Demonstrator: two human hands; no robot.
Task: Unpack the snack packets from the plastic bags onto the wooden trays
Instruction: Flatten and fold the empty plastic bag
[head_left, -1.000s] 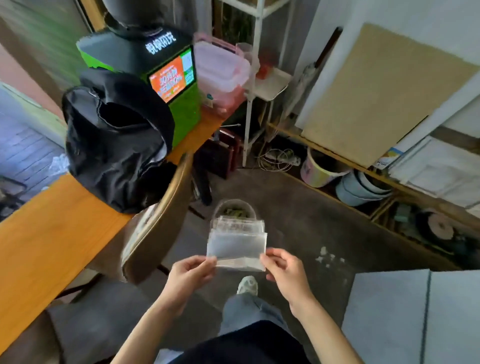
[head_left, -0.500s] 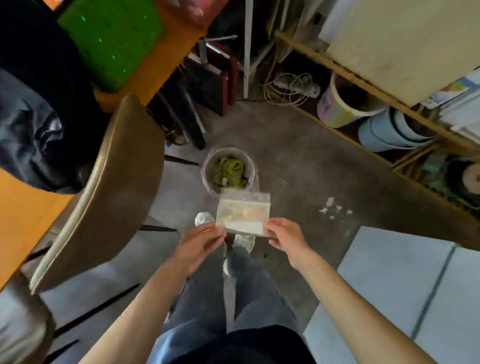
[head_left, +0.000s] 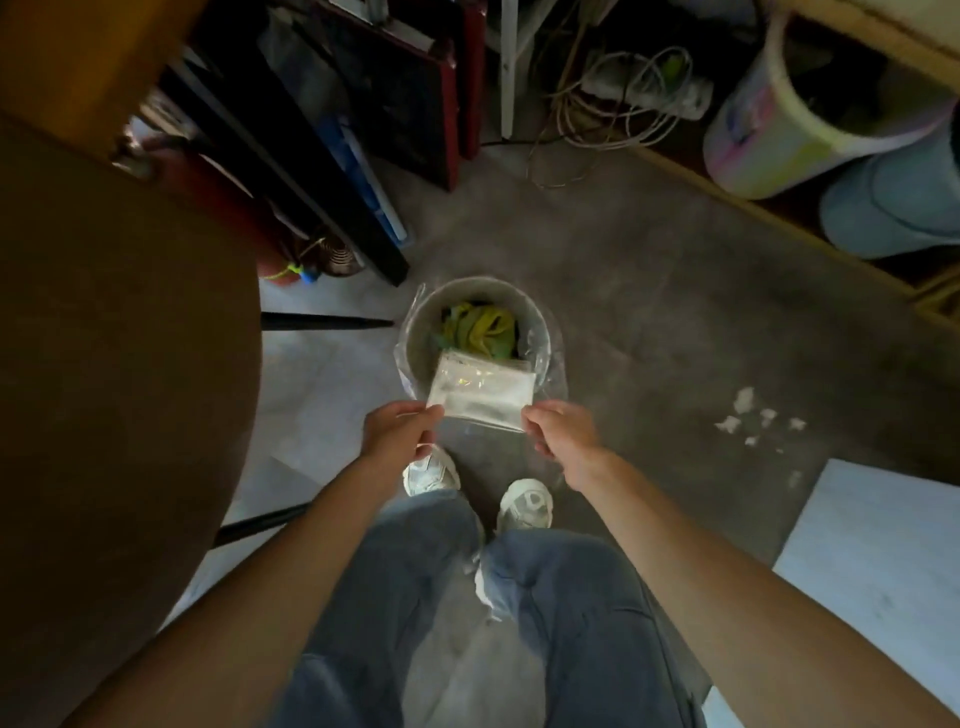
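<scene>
While both arms reach down, the left hand (head_left: 397, 434) pinches the near left corner of a clear bag (head_left: 480, 397) and the right hand (head_left: 563, 441) pinches its near right corner. Bag hangs flat-ish over the near rim of a lined bin (head_left: 415, 338) on the floor; green-yellow waste (head_left: 480, 330) inside. Shoes (head_left: 524, 504) just behind. Chair (head_left: 119, 364) at left.

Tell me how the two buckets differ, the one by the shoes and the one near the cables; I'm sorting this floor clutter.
The grey bucket stands upright, lined with clear plastic, green and yellow scraps inside; the pale bucket lies tilted under a shelf, its inside dark. The grey one is plain, while the pale one has pink and yellow patches. Both hands hold a clear bag over the grey bucket; nothing is over the pale one. Both are round and open-topped.
</scene>
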